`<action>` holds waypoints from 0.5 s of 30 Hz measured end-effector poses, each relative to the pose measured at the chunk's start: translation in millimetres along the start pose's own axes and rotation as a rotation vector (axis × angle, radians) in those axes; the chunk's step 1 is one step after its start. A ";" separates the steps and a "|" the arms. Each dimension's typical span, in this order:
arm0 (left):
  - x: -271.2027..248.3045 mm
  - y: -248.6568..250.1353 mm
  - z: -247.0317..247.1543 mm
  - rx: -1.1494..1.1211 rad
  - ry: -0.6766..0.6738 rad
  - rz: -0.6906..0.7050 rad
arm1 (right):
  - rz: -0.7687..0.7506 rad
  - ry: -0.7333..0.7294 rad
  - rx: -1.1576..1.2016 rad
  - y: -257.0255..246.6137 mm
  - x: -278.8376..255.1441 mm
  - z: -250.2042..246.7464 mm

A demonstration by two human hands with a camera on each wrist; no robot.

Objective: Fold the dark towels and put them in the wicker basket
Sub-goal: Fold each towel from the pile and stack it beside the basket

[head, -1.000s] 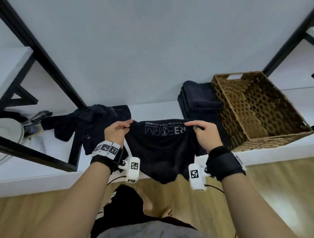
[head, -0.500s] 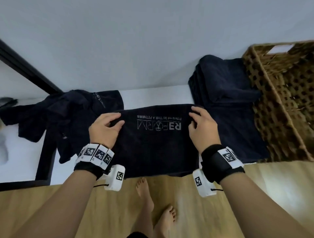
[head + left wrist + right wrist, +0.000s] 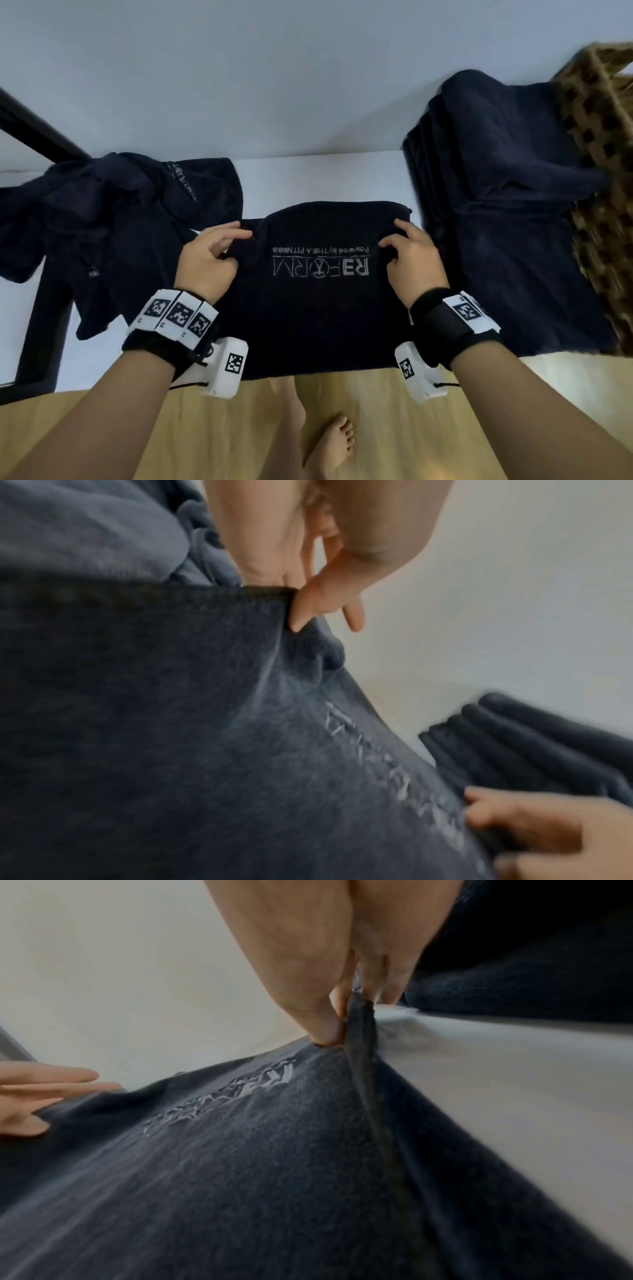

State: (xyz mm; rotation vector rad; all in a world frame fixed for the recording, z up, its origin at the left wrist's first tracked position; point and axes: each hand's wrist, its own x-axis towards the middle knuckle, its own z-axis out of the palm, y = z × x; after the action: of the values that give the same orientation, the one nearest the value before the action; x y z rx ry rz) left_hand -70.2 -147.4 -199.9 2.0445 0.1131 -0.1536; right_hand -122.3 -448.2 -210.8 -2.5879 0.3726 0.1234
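Both hands, left and right, pinch the towel's far corners beside the basket; uneven pulling could skew the fold.

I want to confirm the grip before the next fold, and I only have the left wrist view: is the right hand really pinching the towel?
Observer: Yes. In the right wrist view the right hand pinches the edge of the printed towel between thumb and fingers.
Operator: Where is the basket?
Observer: The wicker basket sits at the far right in the head view, beyond the folded stack.
Operator: Any towels left to fold?
Observer: A crumpled pile lies beside the left hand.
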 end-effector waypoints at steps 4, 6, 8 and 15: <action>13.4 10.1 4.6 -0.166 0.111 -0.358 | 0.012 -0.038 -0.299 -14.7 -5.7 -0.6; 19.8 10.5 5.0 -0.057 0.112 -0.457 | -0.043 -0.016 -0.375 -20.0 -10.6 0.8; 24.5 13.3 5.7 0.045 0.084 -0.486 | -0.050 -0.052 -0.373 -22.9 -14.1 4.6; 15.9 18.2 1.8 0.387 0.265 0.181 | 0.007 -0.210 -0.273 -25.5 -30.4 22.2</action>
State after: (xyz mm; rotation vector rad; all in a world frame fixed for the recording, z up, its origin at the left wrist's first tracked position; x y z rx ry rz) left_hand -51.9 -157.1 -187.3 2.4408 0.0649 0.2263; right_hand -144.5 -408.6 -212.9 -2.8049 0.3056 0.4738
